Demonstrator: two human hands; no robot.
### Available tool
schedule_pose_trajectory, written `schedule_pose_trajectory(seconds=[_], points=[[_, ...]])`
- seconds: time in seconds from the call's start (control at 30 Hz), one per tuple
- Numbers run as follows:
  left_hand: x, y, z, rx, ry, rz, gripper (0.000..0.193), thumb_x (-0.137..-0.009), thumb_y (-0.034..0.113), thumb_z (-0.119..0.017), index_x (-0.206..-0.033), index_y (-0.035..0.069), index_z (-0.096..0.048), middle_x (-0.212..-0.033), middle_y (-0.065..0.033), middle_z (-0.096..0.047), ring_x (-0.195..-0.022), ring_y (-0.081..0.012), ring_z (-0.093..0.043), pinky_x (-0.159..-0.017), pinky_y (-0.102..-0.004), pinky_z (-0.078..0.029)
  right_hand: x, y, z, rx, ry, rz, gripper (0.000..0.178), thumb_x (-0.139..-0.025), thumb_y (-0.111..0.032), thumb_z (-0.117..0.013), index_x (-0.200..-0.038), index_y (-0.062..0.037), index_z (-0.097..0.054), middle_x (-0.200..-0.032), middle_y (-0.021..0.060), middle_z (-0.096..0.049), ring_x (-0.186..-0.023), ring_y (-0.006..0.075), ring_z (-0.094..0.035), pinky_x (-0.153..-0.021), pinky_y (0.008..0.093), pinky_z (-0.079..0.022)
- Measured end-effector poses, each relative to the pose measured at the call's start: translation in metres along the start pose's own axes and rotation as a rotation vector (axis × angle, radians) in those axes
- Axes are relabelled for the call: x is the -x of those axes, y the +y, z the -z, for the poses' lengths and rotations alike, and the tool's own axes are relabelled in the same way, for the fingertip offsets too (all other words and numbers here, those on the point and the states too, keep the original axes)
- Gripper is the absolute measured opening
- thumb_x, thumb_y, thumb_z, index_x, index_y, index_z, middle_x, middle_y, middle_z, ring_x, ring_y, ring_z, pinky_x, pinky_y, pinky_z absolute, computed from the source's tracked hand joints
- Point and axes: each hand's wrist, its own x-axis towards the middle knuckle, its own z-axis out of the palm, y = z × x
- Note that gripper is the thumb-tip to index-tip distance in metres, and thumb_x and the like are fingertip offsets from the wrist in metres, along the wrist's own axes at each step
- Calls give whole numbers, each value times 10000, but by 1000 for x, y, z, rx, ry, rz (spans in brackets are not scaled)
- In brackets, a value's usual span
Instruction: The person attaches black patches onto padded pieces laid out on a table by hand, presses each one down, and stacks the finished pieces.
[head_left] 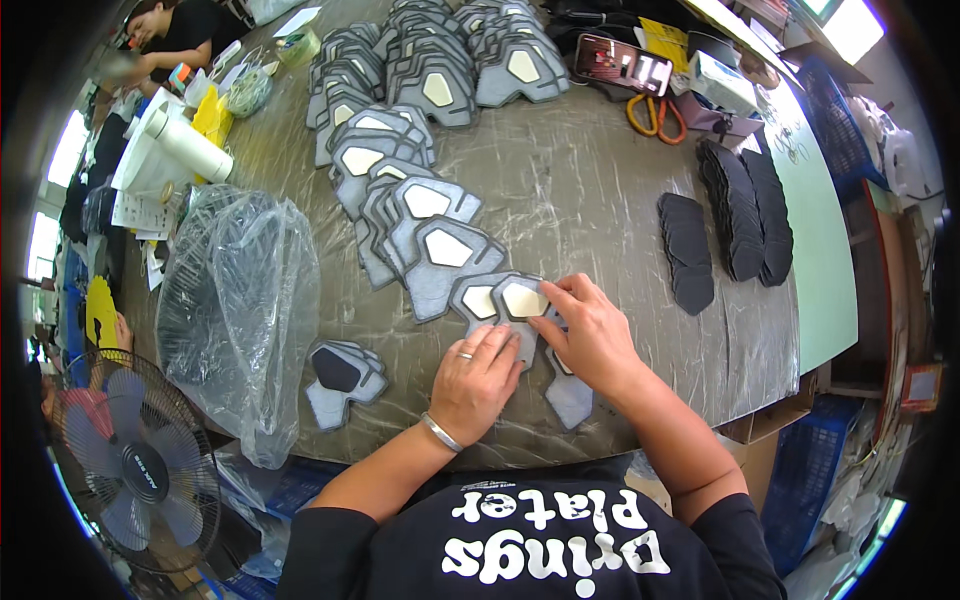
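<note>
In front of me lies a grey padded cut-out piece (525,343) with a cream five-sided patch (522,303) on its upper part. My left hand (477,383) rests on its lower left side, fingers stretched and pressing down. At the patch's right edge, my right hand (592,335) has thumb and forefinger closed on the rim; the other fingers are curled. Another grey piece with a cream patch (479,301) lies partly under my left fingers. A further grey piece (568,400) pokes out below my right hand, its upper part hidden.
Overlapping grey pieces (440,250) trail up to stacks (437,92) at the back. A small pile with a black patch (338,370) is at left, near a clear plastic bag (270,320) and fan (145,470). Black patches (685,250), orange-handled scissors (655,118) and a phone (622,65) are at right.
</note>
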Motion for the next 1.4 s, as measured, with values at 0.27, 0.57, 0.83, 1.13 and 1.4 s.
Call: schedule_pose_trajectory(seconds=[0.27,0.57,0.83,1.13,1.4], points=[[1,-5,-5,30,15,24,368,-808,170,-732,-1151,56,-664,-1276,-112,-591,-1167,-266,-557,-913,-381,-457,-5,-4,-17,-69,36,-99,184,-774,-36,-740,-922,-40,-631,-927,114,-626,-868,310,-642,-743,381,-524],[2,-5,-7,32,-19,39,415,-800,189,-738,-1187,69,-651,-1299,-101,-557,-1184,-248,-529,-917,-373,-451,-5,2,4,-282,26,-248,151,-809,-66,-760,-888,-14,-642,-918,89,-646,-772,206,-638,-667,326,-521],[0,-3,-5,22,-33,40,414,-810,199,-728,-1194,67,-648,-1305,-98,-558,-1177,-245,-523,-920,-370,-448,1,-6,-9,191,94,71,193,-802,-84,-763,-969,-20,-690,-963,122,-642,-817,240,-667,-666,327,-528],[1,-2,-3,25,-50,53,441,-827,208,-709,-1237,63,-636,-1299,-84,-556,-1207,-232,-502,-936,-372,-441,-11,1,1,-735,-186,-570,119,-879,-64,-720,-915,26,-651,-776,29,-663,-695,41,-587,-623,193,-476],[2,-3,-2,14,-70,25,427,-847,210,-686,-1236,48,-623,-1265,-97,-581,-1187,-247,-530,-948,-386,-441,-43,-21,16,-1192,-173,-741,193,-879,-121,-725,-982,31,-665,-802,33,-681,-679,77,-632,-588,198,-503]])
